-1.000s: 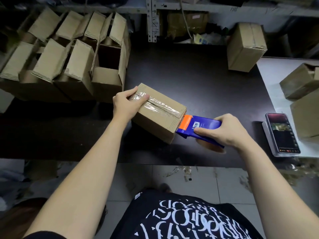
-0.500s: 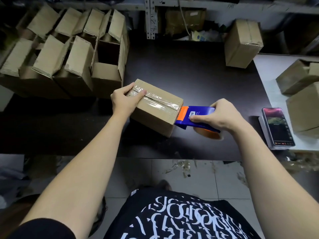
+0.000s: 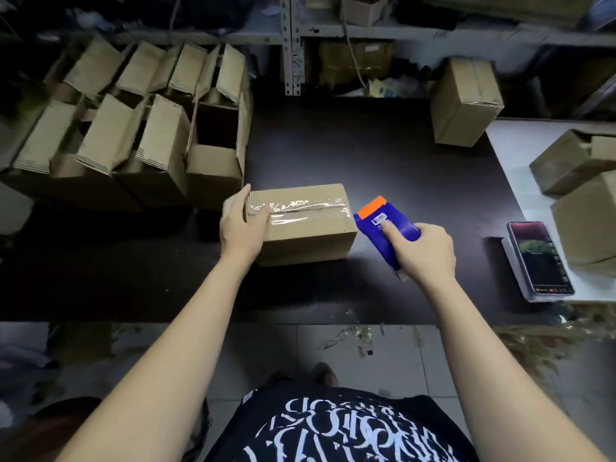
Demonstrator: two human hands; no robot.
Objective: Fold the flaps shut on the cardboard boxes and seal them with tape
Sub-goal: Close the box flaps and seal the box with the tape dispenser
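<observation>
Two hands, one taped box [image 3: 310, 238].
The left hand [image 3: 241, 228] grips its end; the right hand [image 3: 426, 253] grips the tape dispenser [image 3: 383, 221] just beside it.

One wide-angle camera, worn on the person's head, looks forward and steeply down onto the dark worktop [image 3: 383, 155]. It is near: the worktop spans most of the frame's width, with the left hand [image 3: 241, 225] and right hand [image 3: 425, 251] over its middle. Past the worktop's far edge stands a shelf rack [image 3: 290, 45]; before its near edge lie the floor [image 3: 333, 345] and the wearer's shirt [image 3: 333, 428].
</observation>
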